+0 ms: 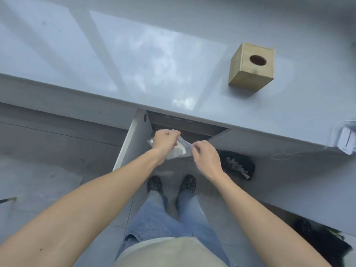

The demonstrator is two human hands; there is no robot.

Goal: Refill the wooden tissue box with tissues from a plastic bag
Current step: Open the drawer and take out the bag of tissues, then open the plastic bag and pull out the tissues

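You've got the plastic bag (178, 149) of tissues pinched between your closed left hand (165, 139) and right hand (205, 157) below the bench (154, 64) edge, so next lift it toward the wooden box (251, 67) standing well apart up right.

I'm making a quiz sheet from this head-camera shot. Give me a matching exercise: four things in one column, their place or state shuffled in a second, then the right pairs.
Things
1. square light-wood tissue box with a round hole
2. clear plastic bag with white tissues
3. grey cabinet door
4. white plug with thin cable

Place or state
A. swung open below the counter
B. held between the left hand and the right hand
C. at the counter's right edge
D. standing alone on the glossy grey countertop

Pairs: 1-D, 2-B, 3-A, 4-C
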